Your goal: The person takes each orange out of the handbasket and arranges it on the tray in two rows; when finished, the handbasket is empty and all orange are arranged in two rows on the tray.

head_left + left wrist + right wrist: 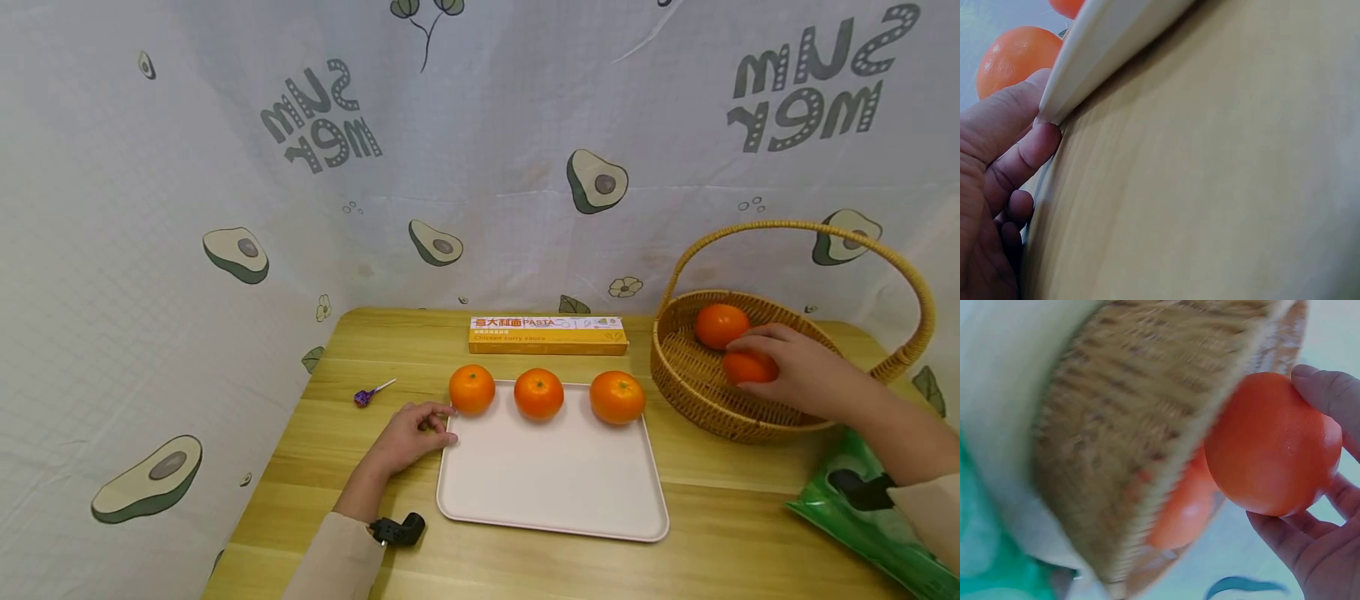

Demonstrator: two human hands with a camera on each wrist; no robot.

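Note:
My left hand [411, 437] pinches the left rim of a white tray [555, 479]; in the left wrist view the thumb lies over the rim and a finger is beneath it. Along the tray's back edge sit a left orange [472, 389], a middle orange [538, 394] and a right orange [617, 397]. My right hand [802, 372] grips another orange [1272, 444] at the wicker basket [686, 396], between thumb and fingers. One more orange [722, 326] lies inside the basket, partly hidden by the wicker wall in the right wrist view.
A pasta box [548, 336] lies behind the tray. The purple lollipop [363, 397] is on the table left of the tray. A green bag [873, 517] lies at the right front, under my right forearm. Above the basket arches a tall handle [795, 225]. Printed cloth hangs behind.

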